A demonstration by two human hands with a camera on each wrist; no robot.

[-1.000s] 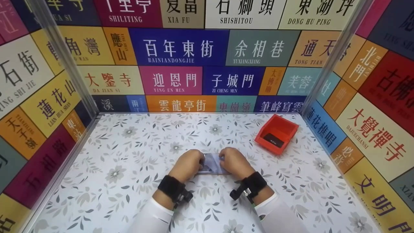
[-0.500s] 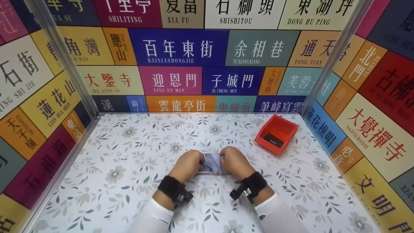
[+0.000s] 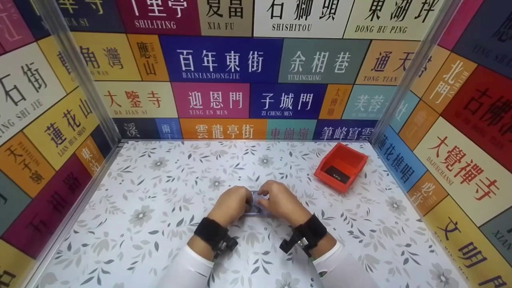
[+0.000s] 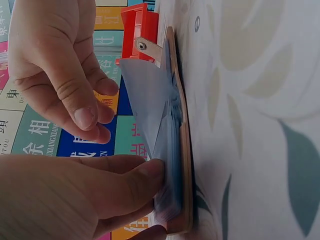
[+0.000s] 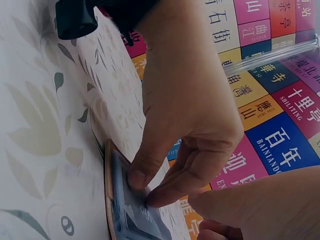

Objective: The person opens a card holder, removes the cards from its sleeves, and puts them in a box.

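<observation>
A card holder (image 3: 255,211) with a brown cover and a stack of clear plastic sleeves (image 4: 173,165) lies on the patterned tabletop. My left hand (image 3: 232,204) pinches the sleeves at its left end, thumb on top. One sleeve (image 4: 142,92) stands lifted off the stack toward the other end, where a snap strap (image 4: 148,47) sticks out. Above it, my right hand (image 3: 282,202) hovers with loosely bent fingers, holding nothing in the left wrist view. The right wrist view shows the left thumb (image 5: 137,175) against a sleeve with a dark insert.
A red plastic bin (image 3: 342,166) stands on the table at the back right, with a dark flat piece (image 3: 336,175) in it. Walls covered in coloured sign panels (image 3: 222,60) enclose the table (image 3: 168,248) at the back and both sides.
My right hand has shifted left from the holder's right end to over its middle, its fingers now apart from the sleeves. The left hand keeps its hold.
</observation>
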